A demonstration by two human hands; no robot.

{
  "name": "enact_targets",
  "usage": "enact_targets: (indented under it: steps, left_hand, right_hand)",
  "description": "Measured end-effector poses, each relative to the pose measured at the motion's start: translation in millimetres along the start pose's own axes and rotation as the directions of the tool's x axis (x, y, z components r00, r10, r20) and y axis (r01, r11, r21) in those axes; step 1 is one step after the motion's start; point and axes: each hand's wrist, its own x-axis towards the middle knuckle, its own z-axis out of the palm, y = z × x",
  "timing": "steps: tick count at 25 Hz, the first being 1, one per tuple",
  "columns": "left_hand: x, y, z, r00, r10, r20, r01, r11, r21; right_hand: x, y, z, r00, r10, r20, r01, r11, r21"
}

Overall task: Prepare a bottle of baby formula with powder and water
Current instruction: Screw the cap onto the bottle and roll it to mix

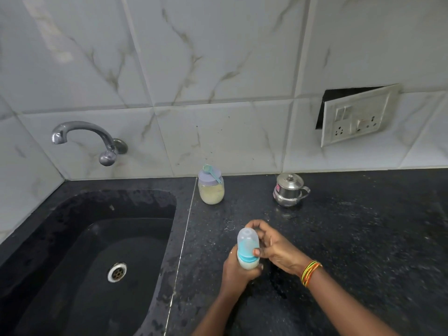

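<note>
Right of the sink [135, 202], the left hand [236, 271] grips the baby bottle [247, 248]; the right hand [276, 248] clasps its cap. Likely capping; next, shake.

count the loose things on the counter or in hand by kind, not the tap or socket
baby bottle, held in the left hand and right hand: 1
jar of powder: 1
blue scoop lying on the jar lid: 1
steel pot with lid: 1
total: 4
</note>
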Motion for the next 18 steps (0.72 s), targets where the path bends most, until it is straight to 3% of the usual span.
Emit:
enact_targets:
  steps: [5, 8, 10, 12, 14, 16, 18]
  left_hand:
    - [1, -2, 0, 1.0, 0.008, 0.006, -0.008, 1.0, 0.022]
    - [2, -3, 0, 1.0, 0.021, 0.02, -0.022, 1.0, 0.015]
    - [2, -5, 0, 1.0, 0.027, 0.008, -0.027, 1.0, 0.007]
    - [3, -7, 1, 1.0, 0.028, -0.001, -0.028, 1.0, 0.008]
    - [5, -8, 2, 1.0, 0.031, -0.002, -0.031, 0.999, 0.021]
    - [6, -9, 3, 1.0, 0.031, 0.006, -0.031, 0.999, 0.009]
    - [7, -10, 4, 0.999, 0.034, 0.008, -0.035, 0.999, 0.006]
  right_hand:
    - [-3, -3, -1, 0.999, 0.036, 0.012, -0.033, 0.973, -0.23]
    - [-4, -27, -1, 0.989, 0.129, 0.077, -0.072, 0.856, -0.512]
    - [-3, -54, 4, 0.973, 0.197, 0.124, -0.09, 0.811, -0.579]
    - [5, -72, 19, 0.993, 0.113, 0.037, -0.067, 0.786, -0.615]
    - [18, -74, 35, 0.995, 0.041, -0.096, -0.101, 0.613, -0.783]
    - [26, -63, 48, 0.982, 0.083, -0.171, -0.188, 0.318, -0.929]
    - [28, -53, 54, 0.963, 0.162, -0.217, -0.247, 0.196, -0.949]
